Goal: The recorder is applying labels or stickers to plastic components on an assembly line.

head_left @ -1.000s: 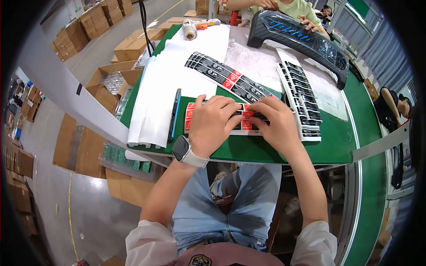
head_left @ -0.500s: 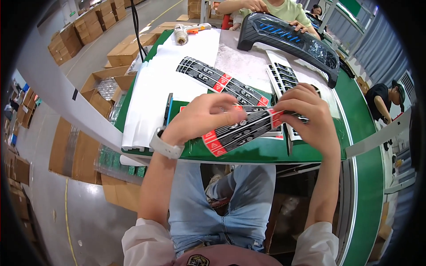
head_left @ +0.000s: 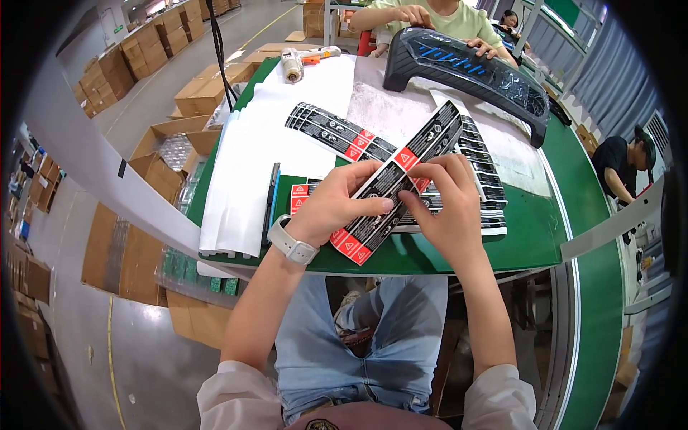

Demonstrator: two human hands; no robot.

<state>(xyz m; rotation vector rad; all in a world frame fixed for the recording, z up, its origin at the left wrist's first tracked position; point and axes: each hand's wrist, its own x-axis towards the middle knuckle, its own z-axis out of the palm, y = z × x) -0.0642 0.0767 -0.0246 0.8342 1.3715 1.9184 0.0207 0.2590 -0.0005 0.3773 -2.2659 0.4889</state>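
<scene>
Both my hands hold one long black label strip [head_left: 401, 172] with red warning patches, lifted off the green table [head_left: 530, 236] and slanting from lower left to upper right. My left hand [head_left: 337, 204], with a white watch on its wrist, pinches the strip near its lower part. My right hand [head_left: 444, 197] grips it at the middle, fingertips on its edge. Beneath my hands lies a stack of similar label strips [head_left: 487, 193]. Another run of label strips [head_left: 333, 132] lies on the white sheet further back.
A large white sheet [head_left: 251, 165] covers the table's left side. A black curved plastic part with blue marks [head_left: 466, 72] sits at the far edge, held by another person's hands. A tape roll [head_left: 292, 66] lies at the back. Cardboard boxes [head_left: 208, 89] stand on the floor to the left.
The label strip went from lying flat under my hands on the stack to being lifted and turned to a steep slant. Both hands rose with it.
</scene>
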